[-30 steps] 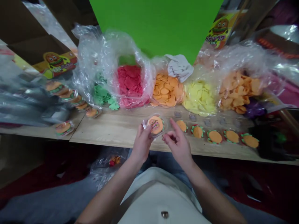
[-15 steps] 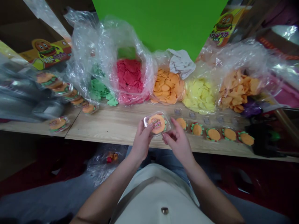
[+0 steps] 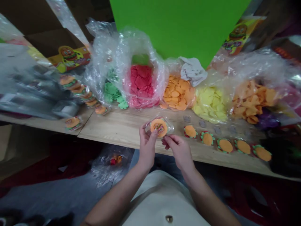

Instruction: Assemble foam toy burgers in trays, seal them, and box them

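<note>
My left hand and my right hand both grip a small clear plastic case with an orange burger-shaped disc and a colourful sticker inside. I hold it just above the near edge of the wooden table. The left fingers close on its left side; the right fingers pinch its lower right edge. To the right lies a row of several burger-shaped pieces on the table.
Clear bags hold green pieces, red pieces, orange discs, yellow discs and more orange pieces along the back. Packed cases lie at the left. Burger-printed boxes stand behind.
My right hand has closed onto the case's lower right edge, joining the left. The view has shifted so everything sits further right.
</note>
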Demonstrator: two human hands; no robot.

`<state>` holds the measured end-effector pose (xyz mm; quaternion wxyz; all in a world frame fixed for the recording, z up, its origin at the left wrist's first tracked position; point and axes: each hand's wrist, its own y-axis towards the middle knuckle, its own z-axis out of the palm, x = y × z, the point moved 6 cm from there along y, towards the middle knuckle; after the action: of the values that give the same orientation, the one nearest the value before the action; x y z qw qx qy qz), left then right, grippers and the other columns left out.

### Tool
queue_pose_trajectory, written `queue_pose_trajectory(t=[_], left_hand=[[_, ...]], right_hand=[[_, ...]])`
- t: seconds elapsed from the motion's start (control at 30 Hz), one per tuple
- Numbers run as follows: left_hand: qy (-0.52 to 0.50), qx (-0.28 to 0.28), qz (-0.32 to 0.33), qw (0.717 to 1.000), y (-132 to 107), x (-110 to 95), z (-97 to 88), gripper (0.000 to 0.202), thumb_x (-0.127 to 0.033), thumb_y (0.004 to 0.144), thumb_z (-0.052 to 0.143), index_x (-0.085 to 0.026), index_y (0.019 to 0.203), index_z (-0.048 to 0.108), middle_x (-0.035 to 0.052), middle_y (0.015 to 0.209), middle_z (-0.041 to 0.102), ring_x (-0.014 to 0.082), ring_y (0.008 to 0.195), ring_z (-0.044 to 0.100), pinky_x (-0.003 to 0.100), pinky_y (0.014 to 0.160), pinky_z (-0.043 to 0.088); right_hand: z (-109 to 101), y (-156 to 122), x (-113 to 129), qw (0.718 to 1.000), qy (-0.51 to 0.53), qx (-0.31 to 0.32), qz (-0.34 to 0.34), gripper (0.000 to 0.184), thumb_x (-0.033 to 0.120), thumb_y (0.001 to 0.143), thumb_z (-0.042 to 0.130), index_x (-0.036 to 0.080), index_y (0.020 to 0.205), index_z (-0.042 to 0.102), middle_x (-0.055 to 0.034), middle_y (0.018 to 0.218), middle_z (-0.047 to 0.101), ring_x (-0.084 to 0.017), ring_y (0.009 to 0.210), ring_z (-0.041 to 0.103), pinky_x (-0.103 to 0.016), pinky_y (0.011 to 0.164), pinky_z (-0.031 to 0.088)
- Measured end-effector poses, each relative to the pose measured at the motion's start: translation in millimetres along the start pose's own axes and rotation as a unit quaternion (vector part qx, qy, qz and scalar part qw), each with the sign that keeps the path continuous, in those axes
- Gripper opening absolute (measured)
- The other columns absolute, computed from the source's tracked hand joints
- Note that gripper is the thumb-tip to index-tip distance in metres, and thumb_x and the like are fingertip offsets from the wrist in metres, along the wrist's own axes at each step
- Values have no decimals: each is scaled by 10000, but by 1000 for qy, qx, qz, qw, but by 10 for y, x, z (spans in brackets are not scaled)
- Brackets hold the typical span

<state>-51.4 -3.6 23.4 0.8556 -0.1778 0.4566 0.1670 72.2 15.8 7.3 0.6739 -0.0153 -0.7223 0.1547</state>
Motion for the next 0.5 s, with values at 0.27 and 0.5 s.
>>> queue_pose_trajectory(t=[0.27, 0.5], left_hand=[[15, 4, -67, 998, 43, -236, -644, 365, -294, 752, 612, -202, 1079, 478, 86, 1158, 575, 215, 1037, 562, 338, 845, 460], [188, -328, 50, 924, 626, -1528, -2476, 332, -363, 696, 627, -188, 951, 508, 49, 955, 618, 140, 801, 607, 224, 621, 461]], right_hand=[[659, 68, -262, 964, -48, 263, 6, 295, 420, 788, 550, 175, 912, 661, -72, 868, 656, -180, 810, 593, -315, 769, 480], [866, 73, -568, 886, -284, 337, -142, 305, 379, 811, 494, 254, 1051, 633, -86, 1071, 624, -230, 1017, 572, -374, 901, 467]])
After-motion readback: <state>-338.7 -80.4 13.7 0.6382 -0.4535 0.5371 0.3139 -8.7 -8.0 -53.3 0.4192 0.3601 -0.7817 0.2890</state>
